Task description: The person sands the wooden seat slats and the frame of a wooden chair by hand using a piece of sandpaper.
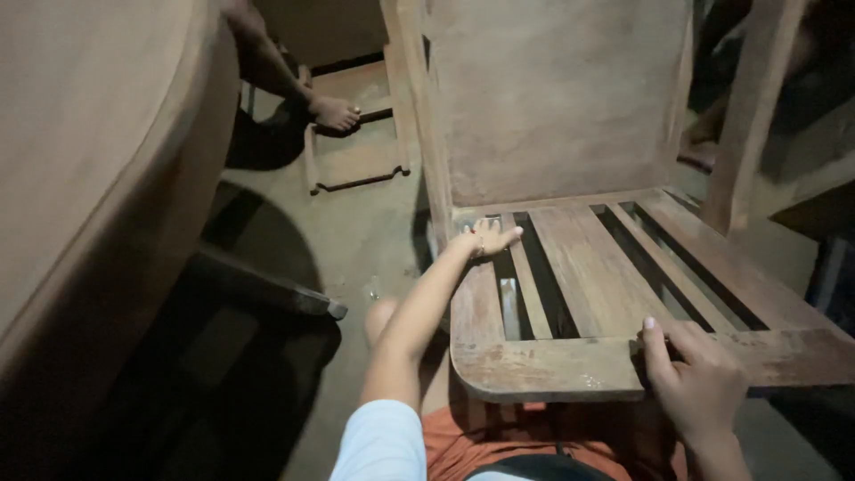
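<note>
No packages, labels, signs or screens show anywhere here — near or far, left or right, only bare wood and floor appear.

Left hand [488, 239] lies flat on the slatted wooden chair seat [583, 267]; right hand [699, 379] clasps its front rail [552, 367].

1 slatted wooden chair [588, 267] — 5 slats across its seat. 2 hands on it: left hand [485, 239], right hand [695, 379]. 1 bare foot [336, 113] of another person. 1 small wooden frame [356, 134] on the floor — 1 large wooden panel [80, 160].
</note>
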